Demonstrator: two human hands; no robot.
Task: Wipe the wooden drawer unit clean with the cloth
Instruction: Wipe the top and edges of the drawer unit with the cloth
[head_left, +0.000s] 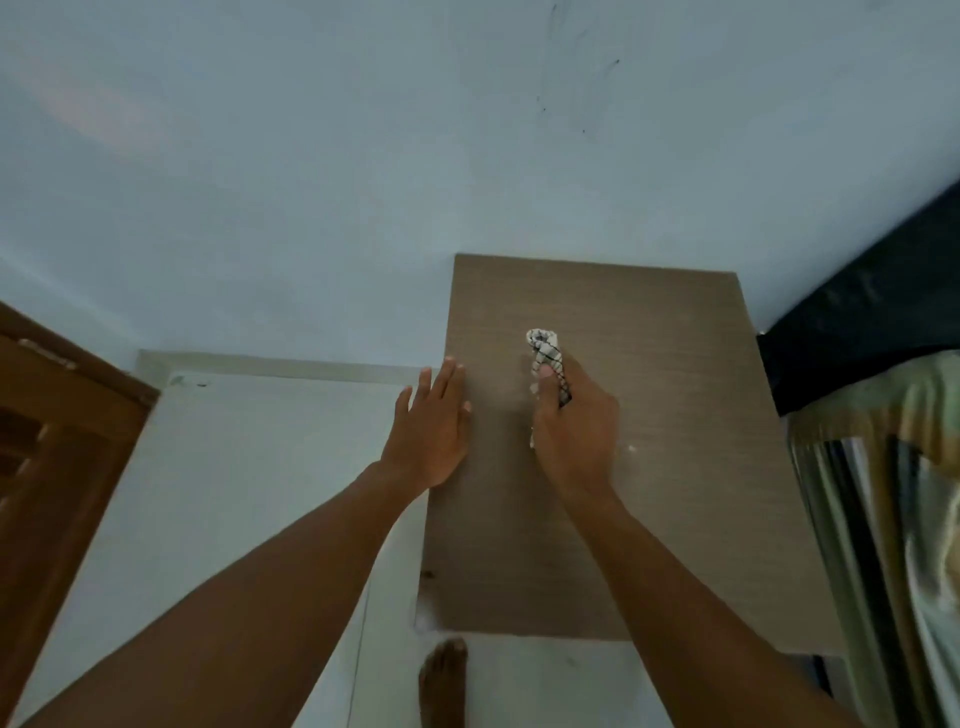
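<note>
I look down on the brown top of the wooden drawer unit (675, 467), which stands against a pale wall. My right hand (576, 431) is shut on a bunched white cloth with dark check lines (545, 353) and presses it onto the middle of the top. My left hand (434, 421) lies flat with fingers apart on the unit's left edge, holding nothing. A few pale specks show on the wood beside my right wrist. The drawer fronts are hidden from this angle.
A white tiled floor (234, 493) lies to the left, and a brown wooden door (57, 441) stands at the far left. A bed with a dark mattress (872, 312) and patterned cover (893, 493) sits to the right. My bare foot (441, 680) is in front of the unit.
</note>
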